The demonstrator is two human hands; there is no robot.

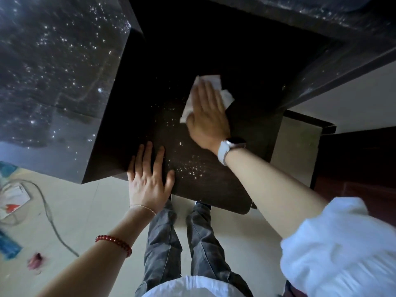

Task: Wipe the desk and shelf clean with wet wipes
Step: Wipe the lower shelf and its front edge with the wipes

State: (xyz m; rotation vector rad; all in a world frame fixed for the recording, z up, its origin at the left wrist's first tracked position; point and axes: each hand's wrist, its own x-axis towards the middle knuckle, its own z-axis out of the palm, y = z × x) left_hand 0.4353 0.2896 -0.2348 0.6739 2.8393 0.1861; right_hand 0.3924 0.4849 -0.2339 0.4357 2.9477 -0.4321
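A dark wooden shelf board lies below me, speckled with pale dust near its front. My right hand presses flat, fingers straight, on a white wet wipe in the middle of the board. The wipe sticks out past the fingertips and at both sides of the hand. My left hand rests flat with spread fingers on the board's front left edge and holds nothing.
A tall dark dusty panel stands close on the left, and another dark dusty surface runs along the upper right. On the pale floor lie a grey cable, papers and a blue object at the left.
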